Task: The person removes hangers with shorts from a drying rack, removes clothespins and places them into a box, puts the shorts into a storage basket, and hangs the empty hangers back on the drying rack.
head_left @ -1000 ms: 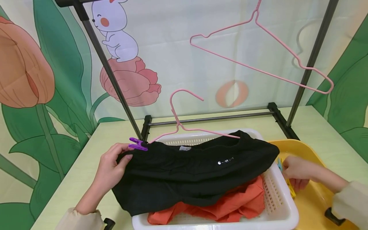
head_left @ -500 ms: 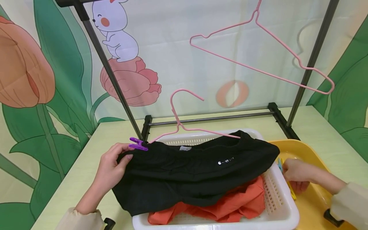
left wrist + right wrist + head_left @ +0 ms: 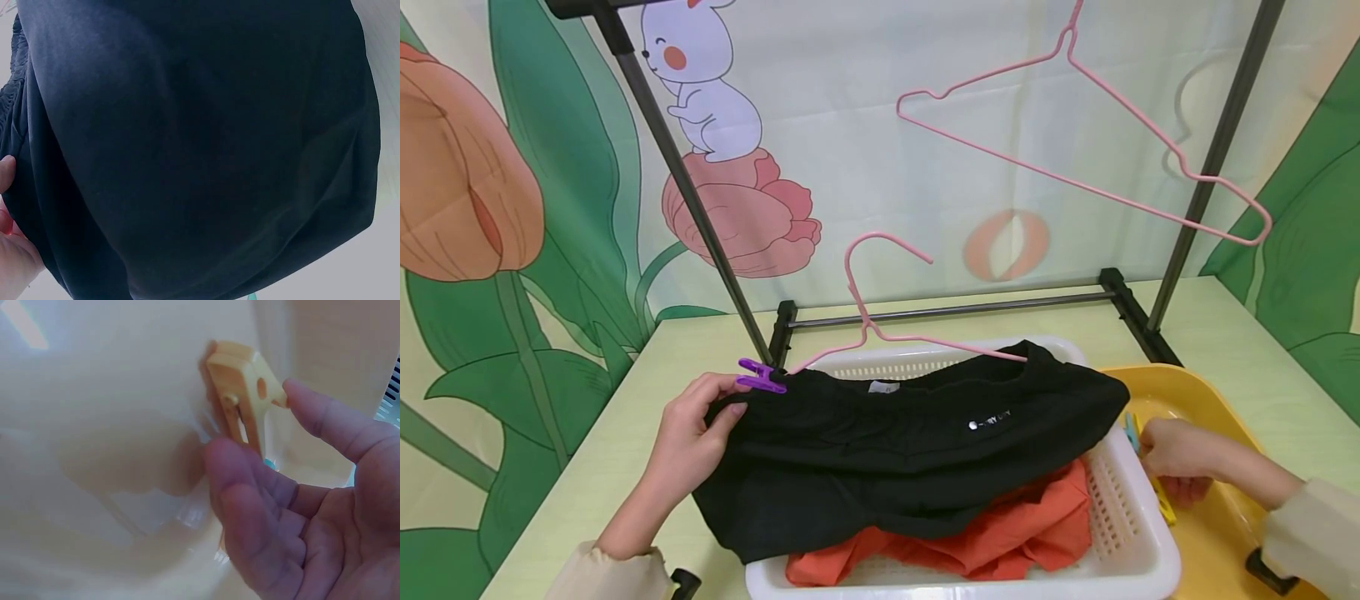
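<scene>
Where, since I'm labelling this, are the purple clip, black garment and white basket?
Purple clip [image 3: 764, 382]: head view, middle of its body.
Black garment [image 3: 880, 450]: head view, middle of its front.
White basket [image 3: 962, 592]: head view, near rim.

The head view looks forward and down over the table [image 3: 613, 421], far enough back to take in the left hand [image 3: 694, 429] and the right hand [image 3: 1176, 454]. The left wrist view faces the black shorts [image 3: 206, 144] so closely that they nearly fill it (the head view has them mid-frame). The right wrist view looks into the tub [image 3: 94, 381], close up, sharing tub and right hand with the head view
</scene>
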Motion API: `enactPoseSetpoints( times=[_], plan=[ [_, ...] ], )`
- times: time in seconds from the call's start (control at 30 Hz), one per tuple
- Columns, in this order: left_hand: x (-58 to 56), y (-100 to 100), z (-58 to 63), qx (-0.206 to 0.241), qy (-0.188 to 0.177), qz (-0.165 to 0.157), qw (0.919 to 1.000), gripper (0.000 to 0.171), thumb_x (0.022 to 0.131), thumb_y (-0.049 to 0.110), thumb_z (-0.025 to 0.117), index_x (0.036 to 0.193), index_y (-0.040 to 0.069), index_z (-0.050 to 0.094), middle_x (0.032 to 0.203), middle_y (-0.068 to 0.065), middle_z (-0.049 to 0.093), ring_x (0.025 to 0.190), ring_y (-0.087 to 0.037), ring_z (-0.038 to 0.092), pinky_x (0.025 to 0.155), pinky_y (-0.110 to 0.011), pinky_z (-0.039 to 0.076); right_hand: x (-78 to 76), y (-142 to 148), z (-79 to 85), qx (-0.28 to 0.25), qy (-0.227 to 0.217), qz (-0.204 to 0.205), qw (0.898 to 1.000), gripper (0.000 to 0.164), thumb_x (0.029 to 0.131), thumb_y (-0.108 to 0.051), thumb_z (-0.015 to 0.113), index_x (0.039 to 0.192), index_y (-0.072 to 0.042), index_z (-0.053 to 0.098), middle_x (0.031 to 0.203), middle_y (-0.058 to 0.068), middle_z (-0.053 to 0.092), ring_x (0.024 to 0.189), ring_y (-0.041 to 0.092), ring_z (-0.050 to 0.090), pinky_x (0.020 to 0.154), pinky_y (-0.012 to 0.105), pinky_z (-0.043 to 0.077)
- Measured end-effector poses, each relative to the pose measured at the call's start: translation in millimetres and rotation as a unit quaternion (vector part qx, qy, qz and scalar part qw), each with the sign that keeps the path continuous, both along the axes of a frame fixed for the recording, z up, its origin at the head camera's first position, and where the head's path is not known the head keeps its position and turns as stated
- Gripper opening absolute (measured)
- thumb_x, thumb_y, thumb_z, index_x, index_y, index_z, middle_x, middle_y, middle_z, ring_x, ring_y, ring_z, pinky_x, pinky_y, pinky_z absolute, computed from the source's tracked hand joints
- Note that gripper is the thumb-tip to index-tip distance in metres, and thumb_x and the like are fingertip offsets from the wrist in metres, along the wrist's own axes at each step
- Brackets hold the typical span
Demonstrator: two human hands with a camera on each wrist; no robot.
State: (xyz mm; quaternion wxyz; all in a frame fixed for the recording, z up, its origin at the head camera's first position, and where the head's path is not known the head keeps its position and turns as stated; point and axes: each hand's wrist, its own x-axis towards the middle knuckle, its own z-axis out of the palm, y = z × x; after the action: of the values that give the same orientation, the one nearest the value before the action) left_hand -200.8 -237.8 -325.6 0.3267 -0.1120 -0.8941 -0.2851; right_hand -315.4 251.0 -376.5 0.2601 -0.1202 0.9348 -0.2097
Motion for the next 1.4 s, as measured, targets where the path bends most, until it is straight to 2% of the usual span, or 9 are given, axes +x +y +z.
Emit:
enactPoseSetpoints(
  times=[0.27,0.47,0.6,0.87,1.2,1.4],
  plan=[
    [0.4,1.0,0.9,0.002,-0.004,0.000,1.0000,0.022,0.073,-0.014,0.059,0.091,0.000,0.059,0.087,-0.009,0.062,0.083,-0.015,0.054,0.079,0.001,0.032,-1.0,3.2,-0.7,0.004,-0.001,0.001,1.000,0.013,0.075,-0.013,0.058,0.073,-0.003,0.049,0.050,0.004,0.051,0.039,0.013,0.051,0.040,0.026,0.045],
    [0.6,0.6,0.7,0.002,-0.005,0.000,1.0000,0.022,0.073,-0.014,0.059,0.091,0.000,0.059,0.088,-0.010,0.062,0.084,-0.018,0.055,0.079,0.001,0.032,-2.6,6.6,6.3,-0.003,-0.011,-0.001,1.000,0.028,0.076,-0.027,0.065,0.082,-0.003,0.053,0.054,0.003,0.049,0.041,0.012,0.048,0.041,0.022,0.043],
    [0.8,0.4,0.5,0.001,-0.003,-0.001,1.0000,0.023,0.073,-0.014,0.059,0.091,-0.001,0.059,0.088,-0.010,0.062,0.084,-0.019,0.055,0.080,0.001,0.032,-3.6,8.7,12.6,-0.011,-0.005,0.005,1.000,0.034,0.076,-0.035,0.065,0.079,-0.005,0.051,0.054,0.002,0.046,0.041,0.012,0.047,0.042,0.020,0.040],
    [0.9,0.1,0.9,-0.001,-0.008,0.001,1.0000,0.022,0.074,-0.014,0.059,0.091,-0.001,0.059,0.089,-0.011,0.061,0.085,-0.020,0.055,0.080,0.001,0.031,-6.8,10.3,29.6,-0.013,0.006,0.018,1.000,0.041,0.077,-0.045,0.061,0.079,-0.004,0.052,0.056,0.001,0.048,0.046,0.013,0.048,0.044,0.022,0.039],
    [0.5,0.0,0.2,0.001,-0.011,0.001,0.9999,0.022,0.074,-0.013,0.059,0.091,0.000,0.059,0.089,-0.010,0.062,0.086,-0.020,0.056,0.079,0.002,0.030,-5.3,10.9,59.3,-0.083,0.021,-0.004,0.996,0.041,0.083,-0.043,0.055,0.081,-0.003,0.049,0.064,0.003,0.050,0.054,0.015,0.050,0.048,0.024,0.042],
    [0.2,0.3,0.4,0.001,-0.015,0.004,0.9999,0.021,0.074,-0.013,0.059,0.092,0.000,0.059,0.089,-0.010,0.062,0.086,-0.020,0.056,0.080,0.001,0.030,-1.9,9.0,74.7,-0.103,0.033,0.005,0.994,0.039,0.085,-0.041,0.053,0.086,-0.003,0.049,0.068,0.003,0.050,0.058,0.015,0.052,0.050,0.025,0.044]
  ],
)
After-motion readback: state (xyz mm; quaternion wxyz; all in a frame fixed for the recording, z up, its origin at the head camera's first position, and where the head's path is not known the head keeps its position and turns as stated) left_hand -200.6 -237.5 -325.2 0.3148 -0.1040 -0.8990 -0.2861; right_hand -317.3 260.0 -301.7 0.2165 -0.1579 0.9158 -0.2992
